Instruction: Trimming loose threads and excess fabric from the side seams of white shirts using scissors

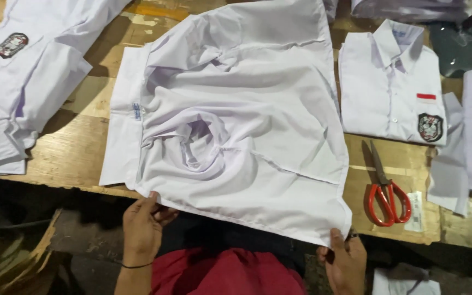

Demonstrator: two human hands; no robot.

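Grip first: left hand (pixel 142 224) pinched shut on the near hem of the big white shirt (pixel 236 120), right hand (pixel 345 259) clamped the same way on that hem's far corner, thumb on top of the cloth. Neither grip apart, both closed on fabric.

Shirt itself spread flat over the wooden worktop (pixel 77 147), near edge hanging just past the worktop's front. Pretty bunched up in the middle, with a swirl of creases around what looks like a sleeve tucked under. Collar end over at the left side.

Other stuff, all placed off that shirt: red-handled scissors (pixel 386 191) just to its right, closed, with a small paper tag (pixel 415 212) beside them. Folded shirt (pixel 391 87) with a badge further right and up. More white shirts (pixel 23 82) piled off to its left. Red cloth (pixel 230 273) right below it, at the lap.

Looks like the laying-out and smoothing stage, going by those wrinkles. Guessing any next move needs an even pull on both corners, not a lopsided one, or that middle swirl only twists tighter.
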